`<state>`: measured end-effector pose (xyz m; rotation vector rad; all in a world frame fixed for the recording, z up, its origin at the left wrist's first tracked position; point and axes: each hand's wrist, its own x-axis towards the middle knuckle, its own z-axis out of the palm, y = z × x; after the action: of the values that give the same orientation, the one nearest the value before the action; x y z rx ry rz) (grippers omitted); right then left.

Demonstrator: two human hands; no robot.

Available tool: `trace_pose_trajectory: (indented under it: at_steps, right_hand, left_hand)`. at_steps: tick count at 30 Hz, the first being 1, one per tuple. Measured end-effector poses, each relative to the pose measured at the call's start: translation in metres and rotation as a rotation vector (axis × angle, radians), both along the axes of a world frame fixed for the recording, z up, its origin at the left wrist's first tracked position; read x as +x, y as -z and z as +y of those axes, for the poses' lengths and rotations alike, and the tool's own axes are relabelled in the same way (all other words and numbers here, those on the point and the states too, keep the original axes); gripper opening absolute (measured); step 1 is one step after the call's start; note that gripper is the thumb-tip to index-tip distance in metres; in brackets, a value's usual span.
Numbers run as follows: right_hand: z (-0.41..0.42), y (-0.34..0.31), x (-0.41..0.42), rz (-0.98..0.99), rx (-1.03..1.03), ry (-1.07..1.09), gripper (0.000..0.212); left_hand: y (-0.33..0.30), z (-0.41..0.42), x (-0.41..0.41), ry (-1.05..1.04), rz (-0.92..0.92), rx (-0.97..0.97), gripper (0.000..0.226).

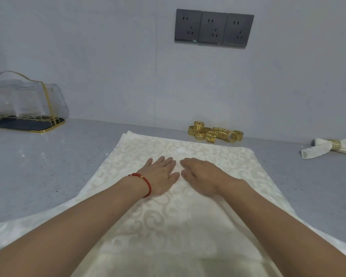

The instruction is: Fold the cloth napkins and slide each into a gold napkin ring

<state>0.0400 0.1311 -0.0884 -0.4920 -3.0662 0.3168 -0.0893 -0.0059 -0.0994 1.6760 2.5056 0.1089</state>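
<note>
While both palms press flat with fingers straight, the left hand (161,172) and right hand (200,173) lie side by side, gripping nothing, on the cream scroll-patterned damask napkin (188,216) at frame centre. Beyond its far edge, openwork gold napkin rings (214,133) heap by the wall. At right, 1 ringed napkin (326,148) lies on speckled grey counter (38,176), bare along both sides.

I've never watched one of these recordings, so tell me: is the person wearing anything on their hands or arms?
Hardly anything. Both forearms are bare as far as the picture shows, with no sleeves and no gloves. The left hand has a thin red cord bracelet with a small gold bead at the wrist. The right hand shows no bracelet, watch or ring.
</note>
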Motion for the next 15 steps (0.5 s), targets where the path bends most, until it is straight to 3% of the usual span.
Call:
trace_pose_trajectory:
  at_steps: [4, 8, 13, 15]
  right_hand:
    - [0.009, 0.003, -0.006, -0.034, 0.063, 0.044, 0.028]
    - [0.012, 0.003, -0.006, -0.034, -0.053, 0.023, 0.053]
    - [0.018, 0.008, -0.011, 0.021, -0.013, 0.029, 0.038]
    - [0.018, 0.009, -0.011, 0.02, -0.023, -0.001, 0.042]
  left_hand:
    - [0.009, 0.01, -0.013, -0.017, 0.036, 0.012, 0.062]
    - [0.014, 0.014, -0.015, -0.076, 0.137, 0.01, 0.061]
    - [0.003, 0.023, -0.004, -0.097, 0.123, 0.142, 0.038]
    - [0.003, 0.029, -0.002, -0.038, 0.096, 0.136, 0.043]
